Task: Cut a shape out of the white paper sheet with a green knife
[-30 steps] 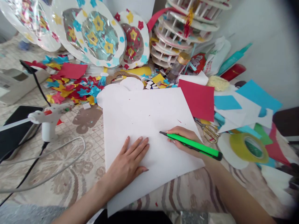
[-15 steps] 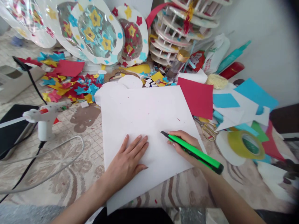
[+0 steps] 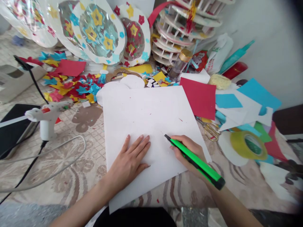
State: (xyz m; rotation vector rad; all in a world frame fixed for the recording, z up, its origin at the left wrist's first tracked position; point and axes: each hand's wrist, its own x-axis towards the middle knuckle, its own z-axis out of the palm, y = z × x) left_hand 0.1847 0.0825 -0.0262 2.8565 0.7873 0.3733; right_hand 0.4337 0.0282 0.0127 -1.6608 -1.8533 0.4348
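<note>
A large white sheet lies in front of me, with a few tiny dark scraps on it. My left hand rests flat on its lower left part, fingers spread. In my right hand is a green and black utility knife, gripped near its front end. The knife's tip points up and left, close to the sheet's surface beside a short, faint line. Whether the blade touches the sheet I cannot tell. The right hand's lower fingers are partly hidden behind the knife.
At left stands a white glue gun with its cable looping over the tablecloth. Coloured paper stars pile up behind it. Red foam sheet, gold scissors and a tape roll lie to the right. Decorated white ovals stand at the back.
The knife's rear end has swung downward, and its tip has shifted slightly right and down with my right hand. My left hand stays in place on the sheet.
</note>
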